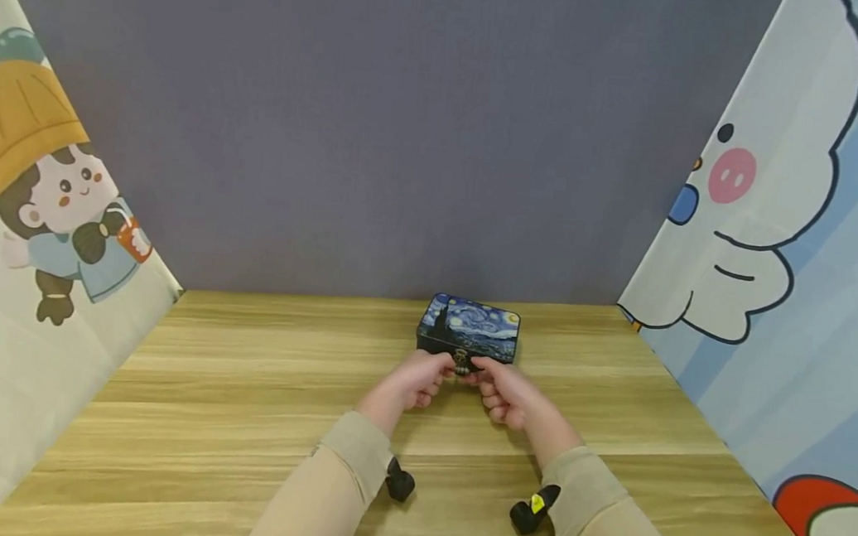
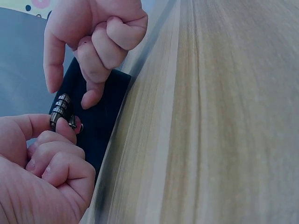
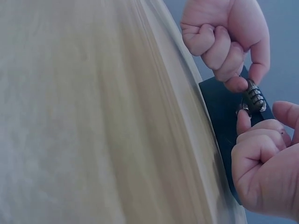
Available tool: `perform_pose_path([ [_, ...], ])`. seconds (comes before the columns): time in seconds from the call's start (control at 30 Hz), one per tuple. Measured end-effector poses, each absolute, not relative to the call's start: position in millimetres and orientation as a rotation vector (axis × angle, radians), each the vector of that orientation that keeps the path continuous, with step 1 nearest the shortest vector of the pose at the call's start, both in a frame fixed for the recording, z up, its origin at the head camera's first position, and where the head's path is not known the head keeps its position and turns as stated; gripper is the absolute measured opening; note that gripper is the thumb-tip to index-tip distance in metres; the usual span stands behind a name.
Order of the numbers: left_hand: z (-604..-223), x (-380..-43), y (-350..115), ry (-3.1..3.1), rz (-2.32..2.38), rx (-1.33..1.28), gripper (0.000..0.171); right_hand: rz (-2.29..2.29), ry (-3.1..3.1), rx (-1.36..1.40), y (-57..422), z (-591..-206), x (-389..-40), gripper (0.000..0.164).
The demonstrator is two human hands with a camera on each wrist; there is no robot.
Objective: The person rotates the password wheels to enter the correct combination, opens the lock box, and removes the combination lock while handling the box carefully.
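While beige sleeves [image 1: 323,493] reach in from 7 and 5 o'clock, a wood-grain table [image 1: 203,402] spreads beneath. Black devices [image 1: 400,483] at both cuffs. Left hand [image 1: 421,380] at 8 o'clock of the combination padlock [image 2: 60,106], thumb and forefinger pinching one end. Right hand [image 1: 507,394] at 4 o'clock: thumb and forefinger apart, other fingers curled, no grip seen, contact hard to make out. Padlock is at the front of the Starry Night box [image 1: 473,325], barrel roughly 9-to-3, digits unreadable. Box near table's far edge, long axis slightly clockwise of 9-to-3, clasp [image 1: 460,356] facing about 6; hands hide part of its front. Grey backdrop [image 1: 349,129] at 12; cartoon panels [image 1: 770,92] at 9 and 2, cut off by frame.
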State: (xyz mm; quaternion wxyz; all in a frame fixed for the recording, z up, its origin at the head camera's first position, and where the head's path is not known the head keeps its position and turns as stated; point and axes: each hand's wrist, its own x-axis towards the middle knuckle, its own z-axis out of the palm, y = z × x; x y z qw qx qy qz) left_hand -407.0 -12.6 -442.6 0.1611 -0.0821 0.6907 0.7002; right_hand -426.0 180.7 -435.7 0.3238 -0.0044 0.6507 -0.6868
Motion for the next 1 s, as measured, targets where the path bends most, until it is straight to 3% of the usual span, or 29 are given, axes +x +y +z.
perform_pose_path([
  [0.73, -443, -407, -12, 1.979, 1.993, -0.231, 0.027, -1.8, 1.689, -0.048, 182, -433, -426, 0.034],
  [1.0, -441, -405, -12, 1.99, 1.985, -0.252, 0.025, -1.805, 1.683, -0.075, 174, -434, -423, 0.025],
])
